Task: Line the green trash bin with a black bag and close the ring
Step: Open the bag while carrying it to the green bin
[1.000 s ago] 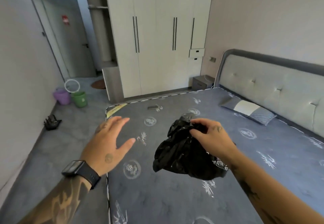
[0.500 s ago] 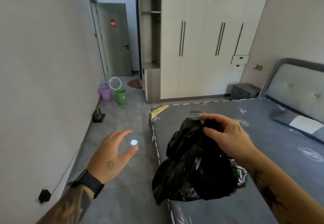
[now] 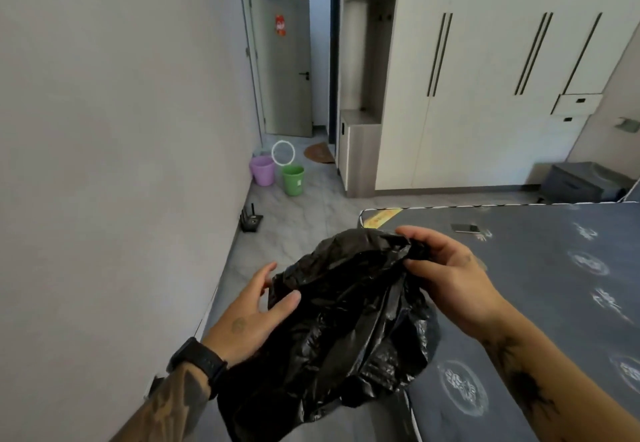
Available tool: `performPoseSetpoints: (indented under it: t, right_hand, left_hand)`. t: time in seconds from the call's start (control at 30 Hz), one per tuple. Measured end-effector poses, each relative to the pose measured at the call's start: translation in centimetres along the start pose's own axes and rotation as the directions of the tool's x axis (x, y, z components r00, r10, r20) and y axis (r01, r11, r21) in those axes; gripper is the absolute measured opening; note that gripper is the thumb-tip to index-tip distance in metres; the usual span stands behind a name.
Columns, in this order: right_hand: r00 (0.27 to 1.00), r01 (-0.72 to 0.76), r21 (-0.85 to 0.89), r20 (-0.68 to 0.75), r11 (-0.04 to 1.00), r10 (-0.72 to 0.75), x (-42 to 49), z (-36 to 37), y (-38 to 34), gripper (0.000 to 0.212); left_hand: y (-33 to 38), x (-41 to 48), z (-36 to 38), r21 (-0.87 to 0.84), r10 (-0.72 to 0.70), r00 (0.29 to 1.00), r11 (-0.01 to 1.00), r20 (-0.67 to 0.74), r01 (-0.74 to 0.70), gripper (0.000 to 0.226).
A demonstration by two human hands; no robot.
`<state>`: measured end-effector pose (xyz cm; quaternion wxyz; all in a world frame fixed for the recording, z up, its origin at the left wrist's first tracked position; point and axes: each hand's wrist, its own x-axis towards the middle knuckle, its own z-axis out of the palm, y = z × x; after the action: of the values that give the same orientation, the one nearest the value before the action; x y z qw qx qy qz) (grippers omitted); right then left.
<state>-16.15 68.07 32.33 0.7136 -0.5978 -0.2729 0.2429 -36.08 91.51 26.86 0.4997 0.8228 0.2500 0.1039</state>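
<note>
Two hands on one crumpled black bag (image 3: pixel 349 317), held in the air over the floor just off the bed's (image 3: pixel 540 303) near-left edge. Right hand (image 3: pixel 446 275) pinched shut on the bag's bunched top edge, thumb above, fingers curled beneath. Left hand (image 3: pixel 252 306) open, fingers spread and laid flat against the bag's left side, thumb touching the plastic; no closed grip seen there. Black watch (image 3: pixel 199 362) on the left wrist. Bag's long axis running on a slant from the pinched end at upper right down to the loose, hanging end at lower left; mouth not clearly told from the folds.

Green bin (image 3: pixel 293 180) upright on the floor far down the room, near the left wall, open top up, no liner visible in it. Just beside it on the left, a purple bin (image 3: pixel 262 170), also upright. White ring (image 3: pixel 283 153) standing on edge behind and between the two bins, well apart from the hands; whether hinged to a bin cannot be told. Small black device (image 3: pixel 251 222) on the floor against the wall, nearer than the bins. Phone (image 3: pixel 465 228) lying flat on the bed near its far-left corner. Wardrobe (image 3: pixel 485 71) beyond the bed, grey door (image 3: pixel 285 61) at the passage end.
</note>
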Motion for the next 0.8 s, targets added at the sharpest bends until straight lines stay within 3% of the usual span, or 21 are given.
performPoseSetpoints:
  t: [0.1,0.3,0.57,0.67,0.8]
  right_hand:
    - [0.999,-0.034,0.105,0.044,0.994,0.029,7.6,0.8,2.9,0.052]
    - [0.992,-0.101,0.148,0.096,0.984,0.087,25.2,2.1,6.2,0.054]
    - [0.979,-0.174,-0.028,0.103,0.984,0.176,44.3,3.4,6.7,0.042]
    - [0.989,-0.117,-0.242,0.055,0.963,0.134,50.7,3.3,8.1,0.017]
    - [0.997,-0.071,-0.473,-0.029,0.878,0.065,60.9,3.1,11.6,0.028]
  left_hand:
    - [-1.3,6.1,-2.4,0.014,-0.027,1.000,1.000,0.010,0.027,0.087]
    - [-2.4,20.8,-8.4,0.124,-0.004,0.967,0.992,-0.256,0.037,0.016]
    - [-2.7,37.6,-15.3,0.329,0.064,0.933,0.943,-0.353,0.059,0.008]
    - [-4.4,45.4,-16.6,0.381,0.104,0.939,0.924,-0.329,0.031,0.017]
    - [-6.8,57.7,-17.8,0.498,0.235,0.943,0.862,-0.236,-0.091,0.033]
